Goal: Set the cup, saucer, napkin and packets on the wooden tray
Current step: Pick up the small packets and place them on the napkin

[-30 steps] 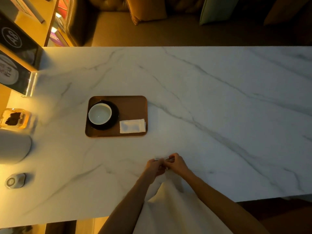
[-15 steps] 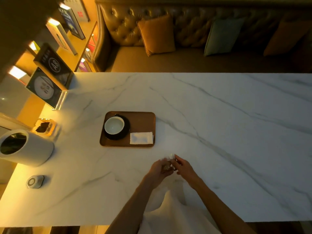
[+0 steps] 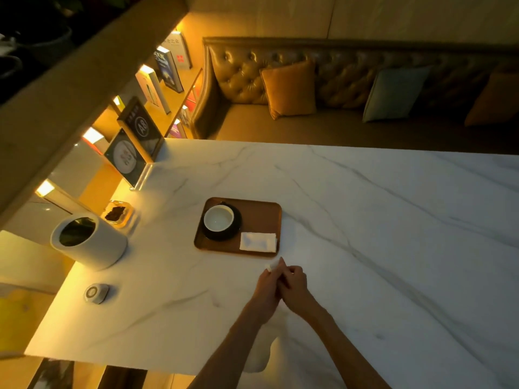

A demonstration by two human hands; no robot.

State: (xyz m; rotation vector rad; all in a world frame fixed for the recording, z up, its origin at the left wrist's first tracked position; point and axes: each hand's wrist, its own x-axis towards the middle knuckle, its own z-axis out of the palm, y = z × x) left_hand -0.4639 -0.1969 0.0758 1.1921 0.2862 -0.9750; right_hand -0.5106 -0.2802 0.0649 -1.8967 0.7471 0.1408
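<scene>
Two hands meet just below the tray's (image 3: 261,211) lower right corner. The left hand (image 3: 266,287) and right hand (image 3: 293,284) touch each other, fingers closed together around a small white packet (image 3: 273,265) whose tip pokes out above them; which hand bears it cannot be told. On the tray, the cup (image 3: 218,218) sits on the dark saucer (image 3: 234,231) at the left side, and the folded napkin (image 3: 258,242) lies in the lower right corner, just beside the saucer.
</scene>
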